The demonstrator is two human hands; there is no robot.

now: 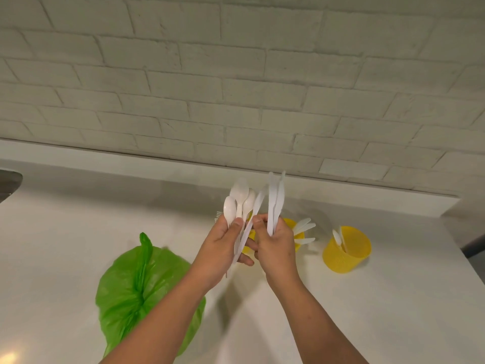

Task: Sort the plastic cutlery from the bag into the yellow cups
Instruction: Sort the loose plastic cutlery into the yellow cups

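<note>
My left hand (pixel 221 245) grips a fan of white plastic spoons (pixel 237 199) with their bowls up. My right hand (pixel 274 241) holds white plastic knives (pixel 275 200) upright, and its thumb and finger pinch one more piece out of the left bunch. Both hands hover above a yellow cup (pixel 290 224) that holds several knives (pixel 304 228) and is mostly hidden behind the hands. A second yellow cup (pixel 346 249) to the right holds a few spoons. The green plastic bag (pixel 131 287) lies on the counter at the lower left, under my left forearm.
The white counter (pixel 78 227) ends at a white brick wall (pixel 236 88) behind. The edge of a metal sink (pixel 9 181) shows at far left. The counter's right edge (pixel 469 261) drops off beside the second cup.
</note>
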